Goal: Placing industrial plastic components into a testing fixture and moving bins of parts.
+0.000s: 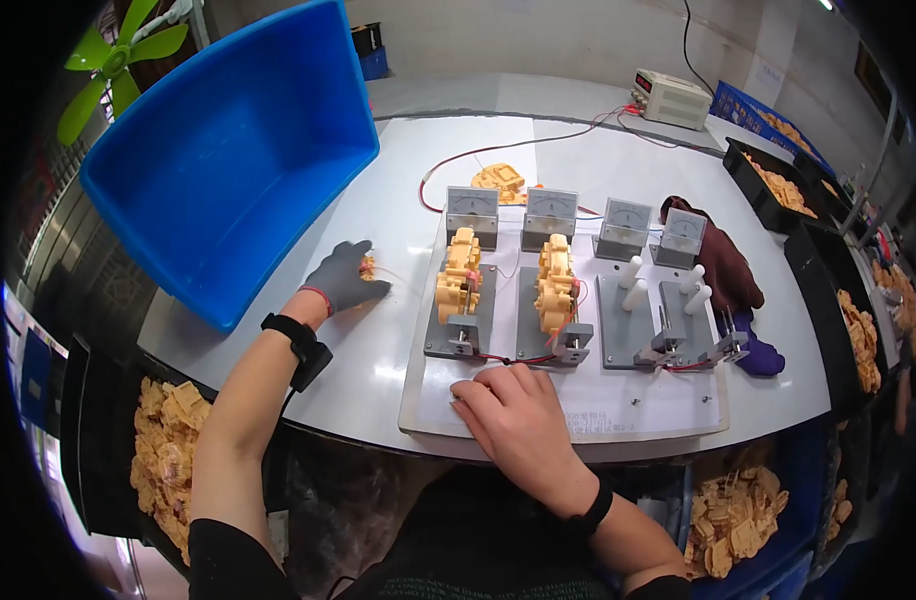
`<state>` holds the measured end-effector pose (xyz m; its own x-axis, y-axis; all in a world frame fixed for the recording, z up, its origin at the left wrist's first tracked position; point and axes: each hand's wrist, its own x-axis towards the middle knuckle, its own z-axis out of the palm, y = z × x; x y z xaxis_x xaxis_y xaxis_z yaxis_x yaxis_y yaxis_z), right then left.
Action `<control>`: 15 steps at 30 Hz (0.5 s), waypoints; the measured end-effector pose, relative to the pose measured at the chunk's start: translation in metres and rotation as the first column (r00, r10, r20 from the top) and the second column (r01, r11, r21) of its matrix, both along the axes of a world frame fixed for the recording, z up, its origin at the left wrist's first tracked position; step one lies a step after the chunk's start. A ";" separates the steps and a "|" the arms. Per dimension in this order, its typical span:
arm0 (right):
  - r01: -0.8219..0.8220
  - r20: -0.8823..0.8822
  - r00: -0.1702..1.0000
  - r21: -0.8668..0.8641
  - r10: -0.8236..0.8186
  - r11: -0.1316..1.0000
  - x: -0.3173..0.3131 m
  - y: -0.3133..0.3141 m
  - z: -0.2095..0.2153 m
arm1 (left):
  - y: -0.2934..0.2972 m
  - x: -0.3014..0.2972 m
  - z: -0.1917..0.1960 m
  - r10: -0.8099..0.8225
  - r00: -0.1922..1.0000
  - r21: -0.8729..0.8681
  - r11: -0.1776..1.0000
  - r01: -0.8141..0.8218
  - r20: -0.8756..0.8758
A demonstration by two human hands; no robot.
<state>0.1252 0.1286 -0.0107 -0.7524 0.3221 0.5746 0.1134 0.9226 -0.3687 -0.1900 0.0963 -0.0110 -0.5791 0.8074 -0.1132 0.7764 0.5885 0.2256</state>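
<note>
Left of the white board (683, 412), the left hand (340, 280) has its grip half open around a yellow part (367, 268) (held firmly or not, I cannot tell). The right hand (513, 405) curls at the board's front, perhaps to steady it; any content is hidden.

The bin (238, 150) is blue, the fan (116, 62) lime green, the plastic parts (554, 290) pale orange, the glove (340, 283) grey, the pegs (635, 294) white, the wristbands (594, 508) black, the desk (378, 380) greyish white, the cloth (735, 268) maroon.
</note>
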 end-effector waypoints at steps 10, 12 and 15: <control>-0.109 -0.160 0.981 0.035 0.113 0.993 0.006 0.001 0.000 | -0.047 0.030 0.076 -0.037 0.847 0.465 0.848 -0.254 0.531; -0.134 -0.272 0.957 -0.109 0.100 0.985 0.011 0.005 0.002 | -0.043 0.097 0.116 -0.177 0.817 0.532 0.828 -0.178 0.549; -0.272 -0.370 0.918 -0.327 0.142 0.905 0.026 0.000 0.006 | -0.049 0.180 0.132 -0.410 0.775 0.669 0.743 -0.022 0.481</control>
